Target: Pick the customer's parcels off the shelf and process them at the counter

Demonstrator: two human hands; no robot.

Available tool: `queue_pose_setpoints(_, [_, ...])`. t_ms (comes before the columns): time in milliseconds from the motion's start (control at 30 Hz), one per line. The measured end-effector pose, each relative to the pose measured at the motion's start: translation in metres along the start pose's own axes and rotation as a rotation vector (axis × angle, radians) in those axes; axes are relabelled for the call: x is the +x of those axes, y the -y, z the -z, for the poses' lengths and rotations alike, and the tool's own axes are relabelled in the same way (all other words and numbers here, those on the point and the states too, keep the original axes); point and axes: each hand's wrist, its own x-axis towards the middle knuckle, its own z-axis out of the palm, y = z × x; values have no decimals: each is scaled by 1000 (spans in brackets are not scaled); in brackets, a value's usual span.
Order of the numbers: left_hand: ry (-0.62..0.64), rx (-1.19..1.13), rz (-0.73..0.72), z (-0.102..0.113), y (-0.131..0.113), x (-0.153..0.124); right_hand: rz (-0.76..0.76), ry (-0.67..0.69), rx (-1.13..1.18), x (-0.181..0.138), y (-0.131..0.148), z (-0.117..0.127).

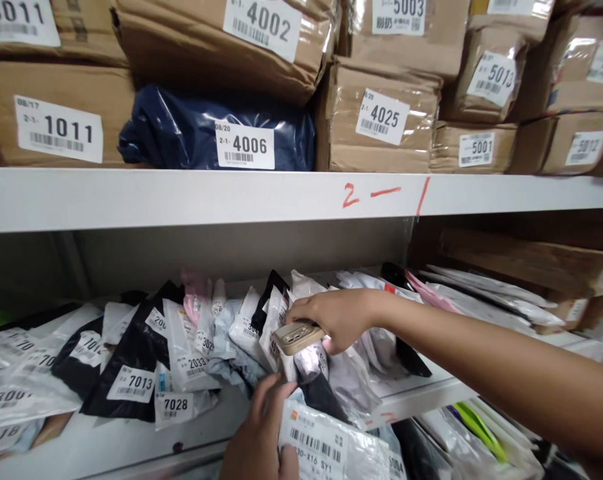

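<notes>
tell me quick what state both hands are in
Left hand: closed, holding the edge of a flat white plastic parcel.
Right hand: closed, holding a rectangular gold phone.

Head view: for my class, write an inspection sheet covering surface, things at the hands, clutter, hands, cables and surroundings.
Surface: white lower shelf, partly covered.
Things at the hands: phone; white parcel with a barcode label.
Clutter: overlapping bagged parcels, including a black bag labelled 7013.
Hands: right hand holds the phone; left hand at the white parcel's left edge, grip unclear.
Cables: nothing seen.
Surroundings: upper shelf bearing cardboard boxes and a blue package labelled 4006.
</notes>
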Motion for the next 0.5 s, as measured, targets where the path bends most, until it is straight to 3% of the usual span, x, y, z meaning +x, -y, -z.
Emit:
queue_pose_setpoints(167, [33,42,190,6,-10,-8,-34,-7,11,-4,-2,-1])
queue_pose_setpoints(333, [-25,4,134,8,-16,-3,-41,9,-24,1,6,3])
queue_pose_setpoints(500, [-53,-107,114,9,-14,4,84,2,-23,15,24,4])
